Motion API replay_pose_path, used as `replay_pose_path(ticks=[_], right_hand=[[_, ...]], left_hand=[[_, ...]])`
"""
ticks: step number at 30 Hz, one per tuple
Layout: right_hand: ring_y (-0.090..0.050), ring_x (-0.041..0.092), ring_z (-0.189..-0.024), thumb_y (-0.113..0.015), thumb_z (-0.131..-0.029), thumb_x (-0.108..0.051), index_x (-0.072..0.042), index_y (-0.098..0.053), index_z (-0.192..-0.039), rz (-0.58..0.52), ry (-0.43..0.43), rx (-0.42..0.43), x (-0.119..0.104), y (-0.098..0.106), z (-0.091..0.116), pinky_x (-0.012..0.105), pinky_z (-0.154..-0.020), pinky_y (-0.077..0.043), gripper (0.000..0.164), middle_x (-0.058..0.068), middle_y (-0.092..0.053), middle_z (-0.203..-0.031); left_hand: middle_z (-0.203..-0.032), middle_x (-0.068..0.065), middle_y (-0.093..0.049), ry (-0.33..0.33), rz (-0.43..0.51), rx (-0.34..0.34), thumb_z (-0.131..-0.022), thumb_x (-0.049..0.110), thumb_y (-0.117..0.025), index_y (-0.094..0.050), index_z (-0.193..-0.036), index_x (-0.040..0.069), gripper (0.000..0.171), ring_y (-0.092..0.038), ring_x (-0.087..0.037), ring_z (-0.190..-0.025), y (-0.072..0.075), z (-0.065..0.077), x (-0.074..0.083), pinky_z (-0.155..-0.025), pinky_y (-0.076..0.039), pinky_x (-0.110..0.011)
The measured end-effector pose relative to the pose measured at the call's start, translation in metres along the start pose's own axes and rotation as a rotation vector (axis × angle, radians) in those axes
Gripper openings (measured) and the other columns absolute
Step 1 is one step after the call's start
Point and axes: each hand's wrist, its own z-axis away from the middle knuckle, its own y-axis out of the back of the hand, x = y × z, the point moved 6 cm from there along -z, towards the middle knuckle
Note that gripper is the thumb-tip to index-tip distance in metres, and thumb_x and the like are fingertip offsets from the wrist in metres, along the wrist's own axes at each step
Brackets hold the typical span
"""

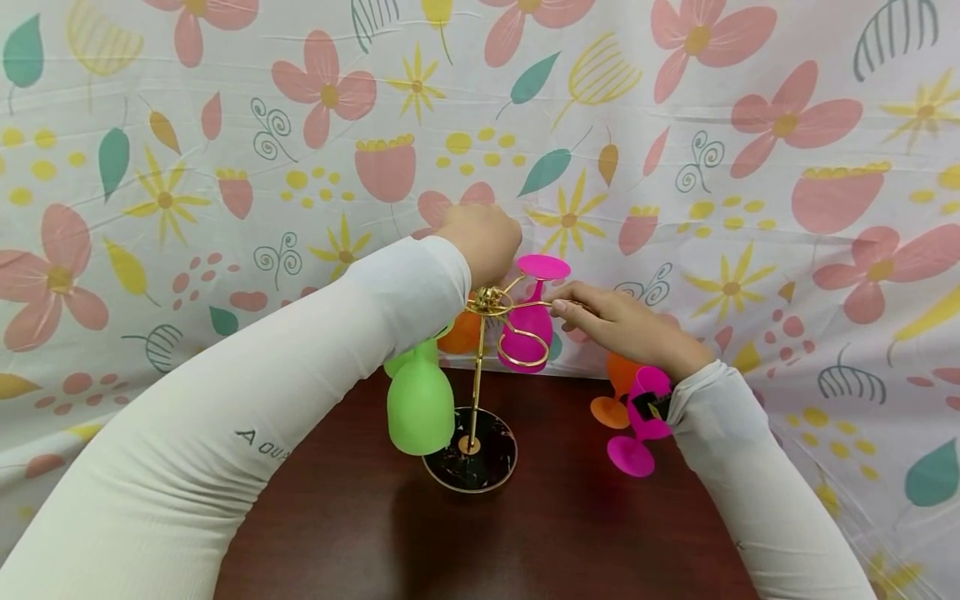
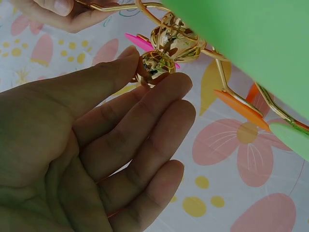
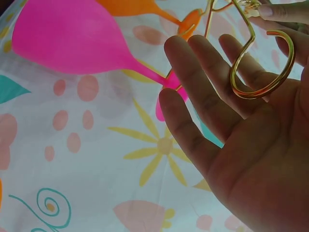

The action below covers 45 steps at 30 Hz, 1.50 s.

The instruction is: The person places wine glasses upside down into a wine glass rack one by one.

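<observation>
My left hand [image 1: 483, 242] is at the top of a gold wine glass rack [image 1: 477, 375], where its thumb and index finger pinch the round gold knob [image 2: 157, 66]. To its right, my right hand [image 1: 615, 321] pinches a gold hook arm [image 1: 534, 305]; that arm's ring [image 3: 264, 92] shows in front of the palm in the right wrist view. A pink goblet [image 1: 527, 329] hangs upside down from the rack beside the right hand. Green goblets [image 1: 422, 408] hang on the left, and an orange goblet [image 1: 461, 335] hangs behind, partly hidden.
The rack's round black base [image 1: 491, 467] stands on a dark wooden table [image 1: 555, 533]. Below the right wrist, an orange goblet [image 1: 611, 412] and a pink goblet [image 1: 632, 456] stand on their feet, partly covered by the arm. A flowered cloth [image 1: 450, 108] hangs behind.
</observation>
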Motion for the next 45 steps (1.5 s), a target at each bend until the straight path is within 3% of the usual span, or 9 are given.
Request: replay_pose_path(ticks=[7, 18, 30, 39, 45], right_hand=[[-0.063, 0.008, -0.092, -0.037, -0.097, -0.05, -0.03, -0.055, -0.114, -0.001, -0.001, 0.016, 0.001, -0.001, 0.002, 0.035, -0.085, -0.051, 0.032, -0.005, -0.066, -0.104], [-0.061, 0.008, -0.086, -0.041, -0.097, -0.046, -0.026, -0.054, -0.11, 0.052, 0.047, 0.058, -0.006, 0.0, 0.012, 0.034, -0.079, -0.048, 0.027, -0.006, -0.064, -0.091], [-0.058, 0.007, -0.09, -0.042, -0.095, -0.052, -0.035, -0.052, -0.114, 0.034, 0.029, 0.058, -0.015, -0.003, 0.022, 0.033, -0.078, -0.047, 0.027, -0.012, -0.06, -0.099], [-0.056, 0.012, -0.098, -0.041, -0.097, -0.045, -0.03, -0.052, -0.117, 0.02, 0.059, 0.042, -0.025, -0.006, 0.024, 0.036, -0.086, -0.046, 0.027, -0.008, -0.059, -0.107], [-0.058, 0.011, -0.107, -0.045, -0.098, -0.036, -0.029, -0.05, -0.126, -0.034, 0.13, 0.059, -0.029, -0.006, 0.028, 0.04, -0.093, -0.047, 0.029, -0.01, -0.055, -0.123]], left_hand=[[-0.099, -0.003, -0.064, -0.004, 0.026, 0.01, -0.085, 0.022, -0.062, -0.067, -0.094, 0.015, 0.013, -0.058, -0.022, -0.088, 0.0, 0.001, -0.001, -0.076, -0.051, -0.042], [-0.095, -0.003, -0.061, -0.01, 0.068, -0.005, -0.087, 0.014, -0.053, -0.065, -0.093, 0.014, 0.014, -0.055, -0.021, -0.083, -0.002, -0.001, -0.003, -0.073, -0.048, -0.04], [-0.099, -0.004, -0.065, -0.027, 0.109, 0.027, -0.085, 0.015, -0.057, -0.064, -0.089, 0.014, 0.008, -0.058, -0.022, -0.091, -0.003, -0.002, -0.005, -0.077, -0.05, -0.045], [-0.102, -0.003, -0.065, -0.02, 0.106, 0.037, -0.083, 0.018, -0.06, -0.065, -0.093, 0.016, 0.011, -0.057, -0.022, -0.095, -0.002, 0.001, -0.007, -0.08, -0.048, -0.049], [-0.097, 0.0, -0.063, -0.012, 0.12, 0.035, -0.082, 0.023, -0.061, -0.063, -0.093, 0.017, 0.012, -0.057, -0.021, -0.092, -0.003, 0.001, -0.009, -0.08, -0.046, -0.049]])
